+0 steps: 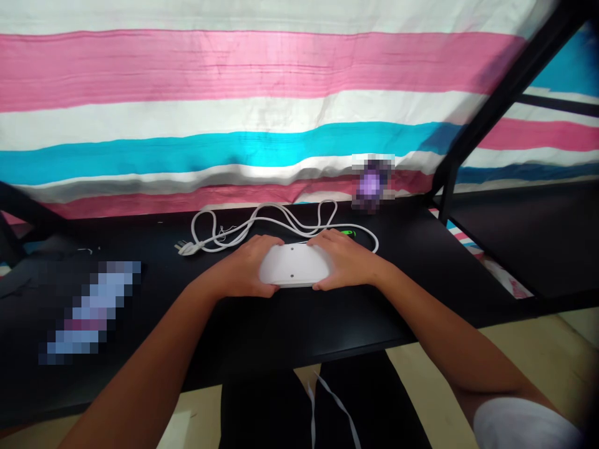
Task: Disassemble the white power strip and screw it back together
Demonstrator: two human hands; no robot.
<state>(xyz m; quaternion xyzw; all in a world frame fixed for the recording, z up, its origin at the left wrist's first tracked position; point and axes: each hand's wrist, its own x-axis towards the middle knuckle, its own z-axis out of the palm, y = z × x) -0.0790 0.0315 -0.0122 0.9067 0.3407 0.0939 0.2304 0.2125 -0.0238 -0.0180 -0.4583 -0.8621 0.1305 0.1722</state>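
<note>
A white power strip (294,265) is held level between both hands over the black table, one hand at each end. Two small dark screw holes show on the face turned up. My left hand (246,265) is closed around its left end, thumb on the near edge and fingers on the far edge. Around the right end, my right hand (349,259) grips the same way. Behind the hands lies a white power cord (276,212) in loose loops, ending in a plug (187,247) at the left. A bright green piece (347,233), mostly hidden, shows just beyond my right hand.
The black table (299,330) has its near edge by my lap. A blurred-out flat object (93,312) lies at the left, another blurred item (373,184) at the back right. Striped sheeting (234,68) hangs behind. A black frame bar (496,93) slants up on the right.
</note>
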